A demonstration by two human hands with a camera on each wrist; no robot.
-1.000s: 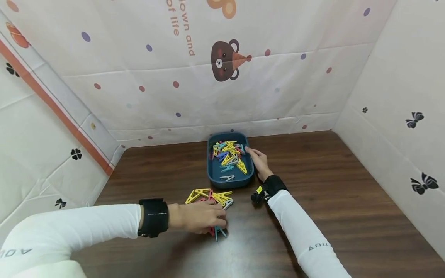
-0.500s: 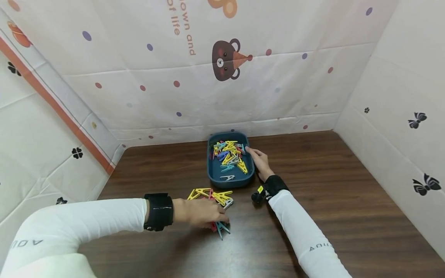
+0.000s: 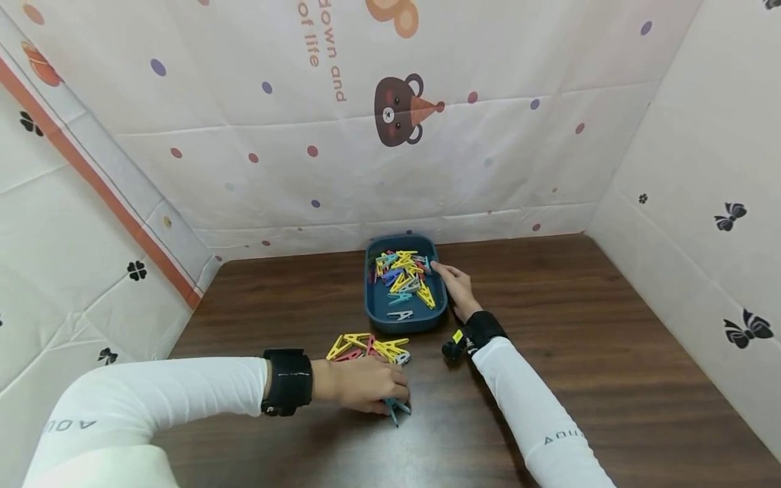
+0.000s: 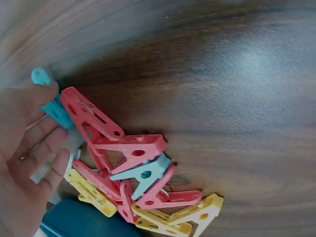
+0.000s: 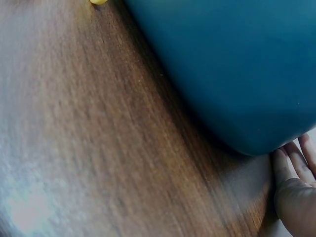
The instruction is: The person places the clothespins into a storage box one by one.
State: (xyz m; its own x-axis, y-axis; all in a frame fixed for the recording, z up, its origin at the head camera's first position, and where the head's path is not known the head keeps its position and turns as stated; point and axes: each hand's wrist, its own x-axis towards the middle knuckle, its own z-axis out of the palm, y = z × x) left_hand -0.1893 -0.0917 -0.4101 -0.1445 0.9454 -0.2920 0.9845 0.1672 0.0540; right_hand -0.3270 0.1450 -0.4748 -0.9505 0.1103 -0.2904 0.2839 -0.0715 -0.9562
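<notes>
My left hand pinches a teal clothespin between thumb and fingertips, low over the table. Beside and under that hand lies a loose pile of clothespins: several red ones, yellow ones and a pale blue-grey one. In the head view, part of this pile is hidden behind the hand. My right hand holds the right side of a dark blue plastic tray, a digit at the rim and fingers against the outer wall. Several yellow, blue, teal, red and grey clothespins lie in the tray.
The brown wood-grain table carries the tray near its back edge, with the pile just in front. A printed white sheet rises behind the table, and white sheets also flank both sides. A black camera sits on the right wrist.
My left hand has shifted slightly to the right, with the teal clothespin moving along with it. The right hand and the tray stay in place.
</notes>
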